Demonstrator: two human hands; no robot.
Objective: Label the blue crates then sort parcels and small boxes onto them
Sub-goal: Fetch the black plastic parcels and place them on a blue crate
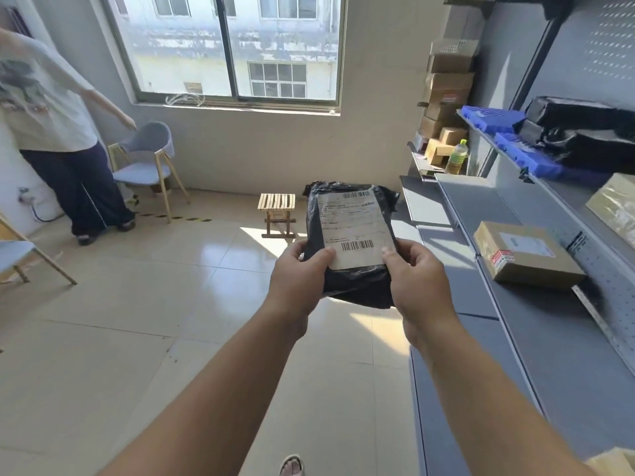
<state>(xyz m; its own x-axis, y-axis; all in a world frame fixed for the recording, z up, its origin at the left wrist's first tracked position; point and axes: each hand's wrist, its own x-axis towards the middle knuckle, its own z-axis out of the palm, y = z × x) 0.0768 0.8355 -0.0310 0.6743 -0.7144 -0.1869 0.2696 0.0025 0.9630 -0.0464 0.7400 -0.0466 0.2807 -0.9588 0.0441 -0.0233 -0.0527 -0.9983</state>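
Head view: parcel [350,235] held between left grip [299,273] and right grip [415,280], above the floor.
Left grip clasps the parcel's 7 o'clock corner and right grip its 5 o'clock corner, with both thumbs on the white label's lower edge. The parcel is a crinkled, glossy black bag, and its label shows two barcodes. Blue crates [494,120] carrying black bags sit on a shelf at 2 o'clock.

- Left hand [298,281] and right hand [417,283]: bare, thumbnails trimmed short.
- Forearms [220,389]: bare all the way to the lower edge of the view.
- Foot [292,466]: in an open-toed sandal [288,459] with a light strap across the toes.
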